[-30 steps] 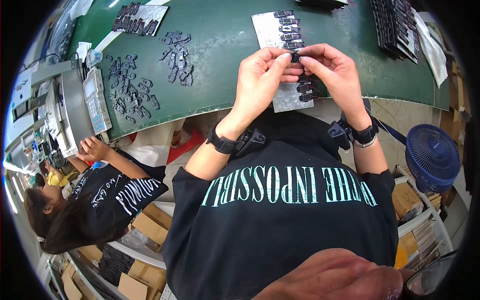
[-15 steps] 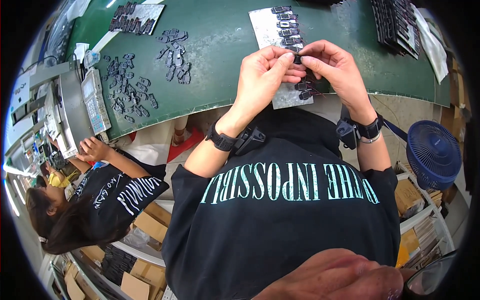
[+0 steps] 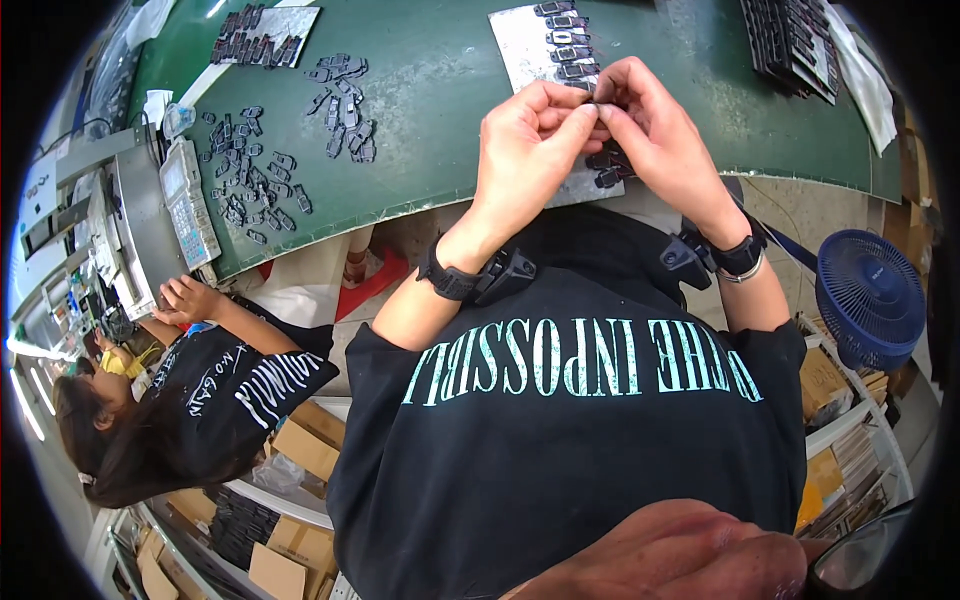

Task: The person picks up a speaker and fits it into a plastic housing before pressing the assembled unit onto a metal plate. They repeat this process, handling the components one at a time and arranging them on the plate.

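My left hand [image 3: 528, 143] and my right hand [image 3: 652, 128] meet fingertip to fingertip over a grey plate [image 3: 528, 44] at the near edge of the green table [image 3: 430, 120]. Together they pinch a small dark part [image 3: 598, 101], mostly hidden by the fingers. A column of small dark rectangular parts [image 3: 566, 40] lies on the plate beyond my hands, and two more parts [image 3: 610, 170] show below my right palm. Both wrists wear black bands.
Loose dark parts [image 3: 250, 170] are scattered on the table's left, and another plate of parts [image 3: 258, 24] lies at the far left. Stacked dark trays [image 3: 795, 40] sit far right. A seated person [image 3: 190, 390] works at a machine [image 3: 140, 220] on the left. A blue fan [image 3: 868, 300] stands right.
Both hands have stayed together over the plate, with the fingertips shifting slightly on the small part.
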`<state>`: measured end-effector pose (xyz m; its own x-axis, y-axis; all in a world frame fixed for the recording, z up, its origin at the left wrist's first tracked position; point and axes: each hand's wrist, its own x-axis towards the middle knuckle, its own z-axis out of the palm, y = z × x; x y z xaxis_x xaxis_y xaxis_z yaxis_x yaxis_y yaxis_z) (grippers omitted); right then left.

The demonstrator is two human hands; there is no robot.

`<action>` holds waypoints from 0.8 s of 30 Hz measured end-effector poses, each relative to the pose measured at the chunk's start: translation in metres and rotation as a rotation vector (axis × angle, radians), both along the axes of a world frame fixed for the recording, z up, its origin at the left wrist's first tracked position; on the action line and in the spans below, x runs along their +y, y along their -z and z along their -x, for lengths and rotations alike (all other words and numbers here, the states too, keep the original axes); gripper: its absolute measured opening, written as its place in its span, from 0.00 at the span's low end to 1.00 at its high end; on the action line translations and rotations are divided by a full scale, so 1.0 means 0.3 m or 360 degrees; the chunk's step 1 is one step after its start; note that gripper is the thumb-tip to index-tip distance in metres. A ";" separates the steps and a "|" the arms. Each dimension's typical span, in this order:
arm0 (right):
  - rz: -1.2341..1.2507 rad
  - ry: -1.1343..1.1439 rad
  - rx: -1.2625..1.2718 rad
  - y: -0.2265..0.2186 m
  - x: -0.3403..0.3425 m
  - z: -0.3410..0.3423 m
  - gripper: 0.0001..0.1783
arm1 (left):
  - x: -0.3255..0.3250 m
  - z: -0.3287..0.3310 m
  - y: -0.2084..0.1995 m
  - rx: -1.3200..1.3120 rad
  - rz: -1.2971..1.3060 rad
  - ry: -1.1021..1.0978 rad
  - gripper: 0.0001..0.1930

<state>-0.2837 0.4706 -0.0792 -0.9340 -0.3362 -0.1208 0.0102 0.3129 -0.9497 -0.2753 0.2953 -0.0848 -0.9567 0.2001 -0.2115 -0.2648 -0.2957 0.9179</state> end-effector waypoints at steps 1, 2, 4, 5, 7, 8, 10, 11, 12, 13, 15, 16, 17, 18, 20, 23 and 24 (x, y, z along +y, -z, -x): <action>0.0001 0.0005 -0.0019 0.000 0.004 0.000 0.15 | -0.004 0.002 0.009 0.0041 0.0036 0.0002 0.09; 0.0211 0.0006 -0.0056 0.005 0.010 0.012 0.16 | -0.007 -0.004 0.013 0.0081 0.0071 0.0006 0.09; 0.0629 0.0028 -0.0122 0.008 0.026 0.023 0.16 | -0.001 -0.009 -0.015 0.0078 0.0028 0.0048 0.09; 0.0629 0.0045 -0.0139 -0.007 0.038 0.003 0.16 | 0.002 -0.010 -0.035 0.0093 -0.0014 0.0076 0.08; 0.0404 0.0129 -0.0083 -0.058 0.061 -0.043 0.15 | -0.017 -0.031 -0.039 0.0111 -0.0048 0.0079 0.08; 0.0290 0.0176 -0.0047 -0.078 0.076 -0.064 0.14 | -0.031 -0.052 -0.032 0.0491 0.0408 0.0093 0.08; 0.0105 0.0097 -0.0040 -0.057 0.111 -0.122 0.12 | -0.055 -0.085 -0.008 0.1246 0.1330 0.0114 0.08; -0.0095 0.0033 -0.0035 -0.043 0.124 -0.156 0.10 | -0.051 -0.092 0.009 0.1247 0.1315 0.0123 0.08; -0.0104 0.0044 -0.0039 -0.034 0.126 -0.180 0.10 | -0.046 -0.097 0.026 0.1348 0.1379 0.0165 0.09; -0.0141 0.0082 -0.0049 -0.021 0.119 -0.202 0.09 | -0.048 -0.104 0.039 0.1443 0.1458 0.0206 0.10; -0.0217 0.0154 -0.0067 -0.002 0.108 -0.230 0.07 | -0.052 -0.113 0.056 0.1538 0.1539 0.0253 0.11; -0.0214 0.0156 -0.0070 0.007 0.105 -0.236 0.07 | -0.054 -0.114 0.066 0.1531 0.1538 0.0237 0.11; -0.0219 0.0170 -0.0056 0.014 0.103 -0.240 0.08 | -0.055 -0.114 0.074 0.1525 0.1537 0.0219 0.12; -0.0224 0.0184 -0.0041 0.018 0.100 -0.243 0.08 | -0.056 -0.115 0.078 0.1521 0.1536 0.0201 0.12; -0.0227 0.0199 -0.0022 0.020 0.094 -0.243 0.08 | -0.053 -0.116 0.079 0.1534 0.1538 0.0188 0.13; -0.0328 0.0189 0.0096 0.018 0.078 -0.250 0.09 | -0.054 -0.125 0.084 0.1552 0.1542 0.0167 0.13; -0.0326 0.0191 0.0095 0.020 0.071 -0.250 0.09 | -0.057 -0.124 0.089 0.1557 0.1529 0.0164 0.13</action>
